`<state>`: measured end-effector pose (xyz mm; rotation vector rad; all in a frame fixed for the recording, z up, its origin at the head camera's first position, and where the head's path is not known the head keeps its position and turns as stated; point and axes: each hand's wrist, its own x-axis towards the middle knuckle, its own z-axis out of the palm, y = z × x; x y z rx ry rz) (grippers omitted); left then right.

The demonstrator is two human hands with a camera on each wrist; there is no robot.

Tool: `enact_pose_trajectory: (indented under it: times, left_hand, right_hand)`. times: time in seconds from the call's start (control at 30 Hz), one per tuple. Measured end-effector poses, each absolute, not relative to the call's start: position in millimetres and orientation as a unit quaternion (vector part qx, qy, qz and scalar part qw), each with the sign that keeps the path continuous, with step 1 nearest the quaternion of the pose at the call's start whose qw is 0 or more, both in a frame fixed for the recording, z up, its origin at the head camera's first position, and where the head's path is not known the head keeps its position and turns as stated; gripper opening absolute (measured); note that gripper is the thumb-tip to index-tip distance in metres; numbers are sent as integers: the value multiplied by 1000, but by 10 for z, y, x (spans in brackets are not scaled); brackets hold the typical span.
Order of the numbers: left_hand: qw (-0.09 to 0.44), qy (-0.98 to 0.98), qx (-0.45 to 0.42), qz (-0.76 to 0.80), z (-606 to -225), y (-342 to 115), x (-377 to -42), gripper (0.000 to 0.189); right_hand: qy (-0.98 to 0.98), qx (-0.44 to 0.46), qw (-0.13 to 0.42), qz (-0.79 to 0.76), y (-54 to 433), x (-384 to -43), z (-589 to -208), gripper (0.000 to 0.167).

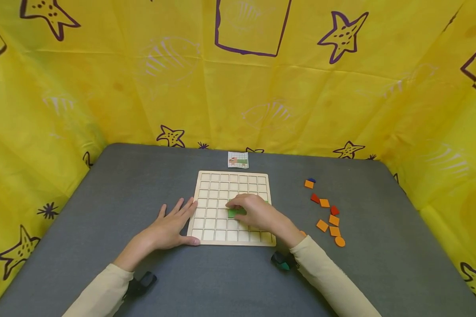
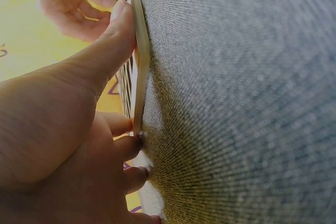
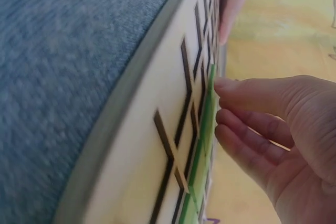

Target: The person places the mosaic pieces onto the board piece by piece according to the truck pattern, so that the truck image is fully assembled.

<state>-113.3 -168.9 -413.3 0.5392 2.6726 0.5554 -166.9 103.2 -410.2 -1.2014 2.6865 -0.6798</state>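
**Currently: Right Hand at the Green Tiles, Left Hand on the Board Edge**

Right hand [image 1: 258, 212]: positioned above the board, palm side down, fingers bent and spaced narrowly. In the right wrist view a fingertip makes contact with the green tiles [image 1: 232, 213]; whether any tile is pinched, I cannot tell from here.

Left hand [image 1: 168, 229]: spread wide, gripping nothing. The thumb rests on the near left corner of the board; the fingertips bear on its left side.

Green tiles: seated on the board in a row, partly covered by the right hand. Green also shows at the far side of that hand, near the board's right rim.

Board [image 1: 220, 223]: pale, square, divided into cells by a raised grid, lying flat on the grey table [image 1: 222, 281].

Picture card [image 1: 238, 160]: located just beyond the board's far rim; it bears a small coloured figure on a grid.

Loose pieces: scattered to the right of the board. These include orange squares [image 1: 334, 220], an orange disc [image 1: 340, 241], red pieces [image 1: 315, 198] and a blue piece [image 1: 311, 180] touching or overlapped by an orange square.

Surround: a yellow curtain [image 1: 222, 97], printed with starfish and fish, encloses the table's far side.
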Motion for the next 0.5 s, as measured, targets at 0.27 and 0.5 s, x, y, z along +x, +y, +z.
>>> enact_pose_trajectory:
  times: [0.27, 0.5]
  left_hand:
    - [177, 945, 194, 195, -4119, -1679, -1130, 106]
    - [175, 945, 194, 198, -4119, -1684, -1123, 106]
  right_hand:
    - [888, -393, 41, -235, 1184, -1633, -4031, 30]
    - [891, -385, 23, -241, 1359, -1609, -3978, 32]
